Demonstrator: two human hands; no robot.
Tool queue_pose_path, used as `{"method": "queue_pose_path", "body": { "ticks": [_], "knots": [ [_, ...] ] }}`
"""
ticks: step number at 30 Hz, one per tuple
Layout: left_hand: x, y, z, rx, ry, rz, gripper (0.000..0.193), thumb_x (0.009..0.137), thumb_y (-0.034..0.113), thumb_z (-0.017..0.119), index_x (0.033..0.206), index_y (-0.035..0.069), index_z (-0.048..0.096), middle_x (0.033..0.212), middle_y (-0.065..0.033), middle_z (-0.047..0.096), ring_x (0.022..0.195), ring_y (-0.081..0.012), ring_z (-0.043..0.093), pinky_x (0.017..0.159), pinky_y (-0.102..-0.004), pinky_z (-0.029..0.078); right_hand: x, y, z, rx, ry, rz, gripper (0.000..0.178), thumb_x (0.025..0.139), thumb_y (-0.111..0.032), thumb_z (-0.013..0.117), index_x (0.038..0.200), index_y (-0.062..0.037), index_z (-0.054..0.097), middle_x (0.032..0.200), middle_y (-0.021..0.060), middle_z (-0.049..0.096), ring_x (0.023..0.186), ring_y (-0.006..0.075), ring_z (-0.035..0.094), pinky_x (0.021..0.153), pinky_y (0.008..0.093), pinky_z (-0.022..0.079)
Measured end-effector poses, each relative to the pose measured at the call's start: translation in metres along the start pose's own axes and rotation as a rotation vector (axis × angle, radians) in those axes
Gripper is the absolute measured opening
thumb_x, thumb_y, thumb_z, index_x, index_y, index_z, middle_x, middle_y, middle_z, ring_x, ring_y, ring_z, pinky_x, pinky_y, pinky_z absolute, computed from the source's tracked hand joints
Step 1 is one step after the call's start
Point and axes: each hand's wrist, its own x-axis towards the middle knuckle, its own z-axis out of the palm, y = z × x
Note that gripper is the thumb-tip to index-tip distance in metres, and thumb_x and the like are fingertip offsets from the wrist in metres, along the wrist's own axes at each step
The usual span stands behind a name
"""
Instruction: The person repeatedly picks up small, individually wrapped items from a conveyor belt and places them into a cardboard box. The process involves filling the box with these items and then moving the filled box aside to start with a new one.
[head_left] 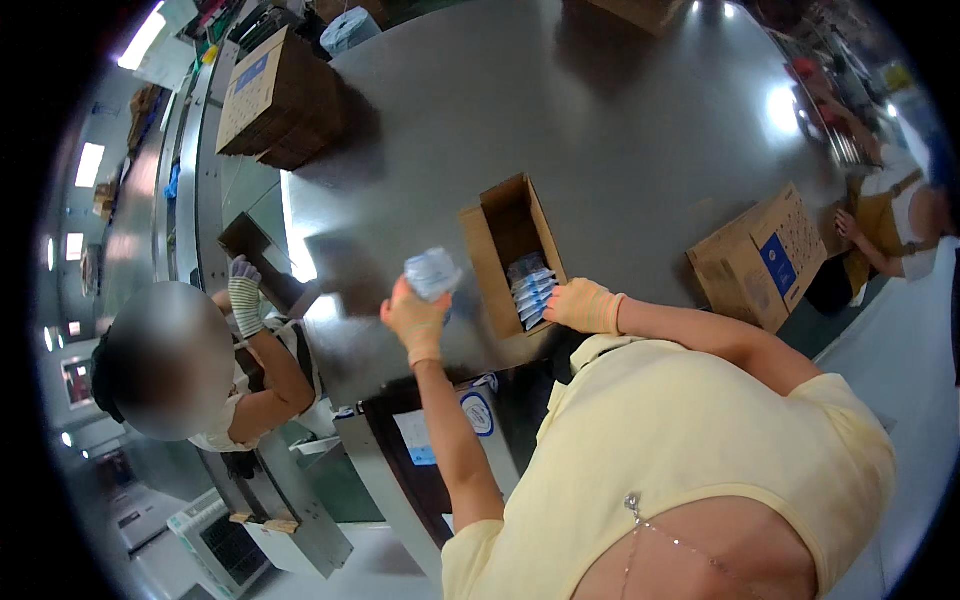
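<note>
My left hand (417,322), in a thin orange-and-yellow glove, is raised above the metal table and closed around a clear-and-white plastic packet (432,272). To its right, an open cardboard box (483,272) stands on the table. Several blue-and-white plastic packets (533,296) lie in a row at the box's near end, while its far end shows bare cardboard. At the near right corner of this box, my right hand (585,306), gloved alike, has its fingers curled over the rim. Part of those fingertips is hidden by the box wall and packets.
The metal table (620,130) bears a stack of flattened cartons (285,100) at the far left and a large carton (760,258) at the right. On the left a co-worker's striped-gloved hand (244,296) touches another open box (262,262). A second person stands at the right edge.
</note>
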Motion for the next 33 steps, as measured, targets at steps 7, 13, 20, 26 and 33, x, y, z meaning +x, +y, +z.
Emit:
{"method": "queue_pose_path", "body": {
  "ticks": [7, 13, 20, 26, 33],
  "knots": [
    [0.015, 0.048, 0.03, -1.328, -0.184, 0.158, 0.076, 0.062, 0.012, 0.085, 0.128, 0.016, 0.047, 0.135, -0.0102, 0.044, 0.123, -0.0296, 0.046, 0.1, -0.0512, 0.043, 0.003, 0.001, 0.015, -0.083, 0.092, -0.05, 0.015, 0.082, -0.016, 0.057, 0.096, -0.0136, 0.064, 0.091, 0.0017, 0.063, 0.096, 0.0209, 0.061, 0.073, 0.0372, 0.053],
    [0.005, 0.036, 0.118, 0.192, -0.049, 0.14, 0.074, 0.048, 0.021, 0.091, 0.115, 0.031, 0.062, 0.152, -0.0106, 0.023, 0.141, -0.0348, 0.015, 0.107, -0.0574, 0.015, 0.007, -0.002, 0.01, -0.076, 0.101, -0.09, 0.016, 0.081, -0.016, 0.058, 0.095, -0.0141, 0.064, 0.091, 0.0016, 0.064, 0.092, 0.0205, 0.061, 0.071, 0.0368, 0.053],
    [-0.003, 0.103, 0.07, 0.418, -0.176, 0.229, 0.1, 0.061, 0.021, 0.084, 0.144, 0.016, 0.029, 0.151, -0.0136, 0.023, 0.14, -0.0335, 0.02, 0.107, -0.0611, 0.015, 0.004, 0.005, 0.018, -0.085, 0.102, -0.042, 0.015, 0.082, -0.017, 0.056, 0.094, -0.0129, 0.065, 0.089, 0.0015, 0.065, 0.091, 0.0223, 0.062, 0.068, 0.0362, 0.054],
    [0.037, 0.08, 0.155, 0.781, -0.281, 0.407, 0.059, 0.083, 0.014, 0.059, 0.139, 0.011, 0.037, 0.115, -0.0086, 0.06, 0.11, -0.0238, 0.057, 0.095, -0.041, 0.04, 0.007, -0.005, 0.0, -0.084, 0.042, -0.023, 0.017, 0.084, -0.016, 0.055, 0.096, -0.015, 0.067, 0.092, 0.005, 0.067, 0.092, 0.0231, 0.064, 0.069, 0.0365, 0.054],
    [0.028, 0.089, 0.144, 0.622, -0.458, 0.321, 0.032, 0.083, 0.019, 0.063, 0.113, 0.012, 0.055, 0.11, -0.0088, 0.063, 0.102, -0.0235, 0.062, 0.086, -0.0374, 0.047, 0.009, 0.001, 0.021, -0.1, 0.161, 0.012, 0.018, 0.079, -0.013, 0.057, 0.095, -0.0133, 0.066, 0.088, 0.0057, 0.066, 0.085, 0.025, 0.064, 0.066, 0.0388, 0.053]
  ]
}}
